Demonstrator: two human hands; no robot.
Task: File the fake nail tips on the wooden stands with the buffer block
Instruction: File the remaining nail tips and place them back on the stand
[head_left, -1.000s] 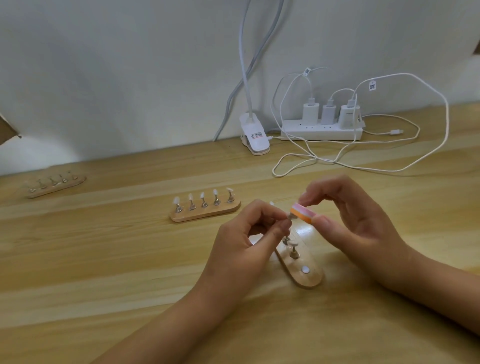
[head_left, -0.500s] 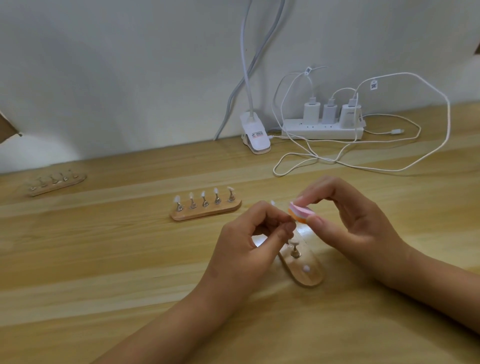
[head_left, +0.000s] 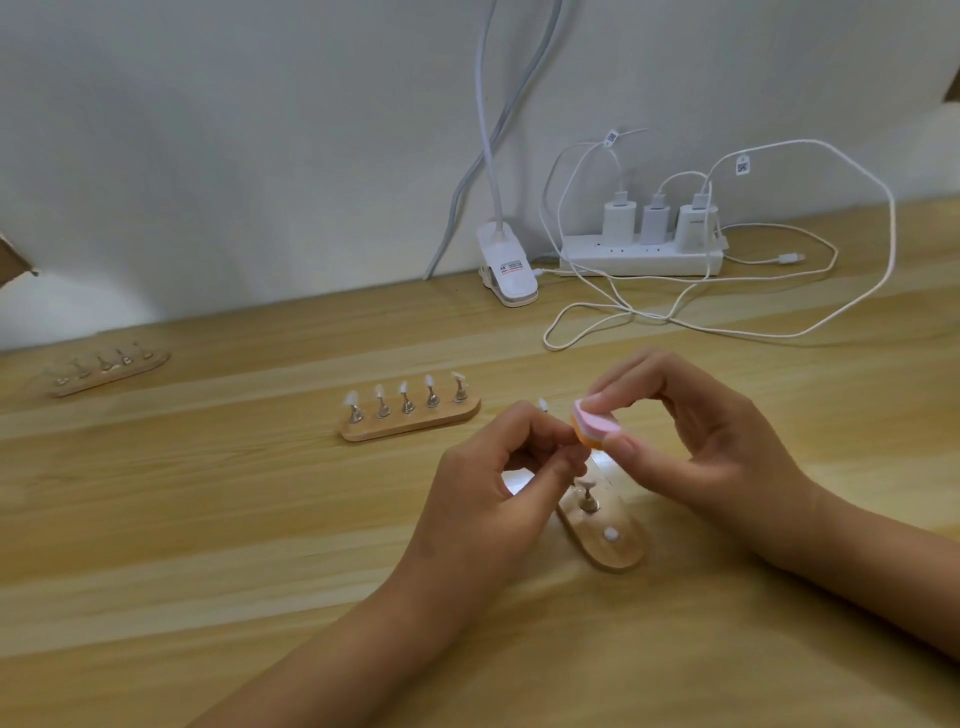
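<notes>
My right hand (head_left: 696, 447) pinches a small pink and orange buffer block (head_left: 596, 427) between thumb and fingers. The block's left end meets the fingertips of my left hand (head_left: 498, 488), which pinch a nail tip holder; the tip itself is hidden by the fingers. Below both hands lies a wooden stand (head_left: 605, 535) pointing toward me, with one metal peg and tip (head_left: 587, 493) showing and a bare white socket near its front end. A second wooden stand (head_left: 410, 418) with several clear tips on pegs sits left of the hands.
A third wooden stand (head_left: 106, 369) lies at the far left. At the back by the wall are a white clip lamp (head_left: 506, 270), a power strip (head_left: 641, 257) with three chargers, and loose white cables (head_left: 727, 312) looping over the wooden table (head_left: 208, 519).
The buffer block has slid a little to the left and down against the tip held in my left hand. Both hands otherwise stay in place.
</notes>
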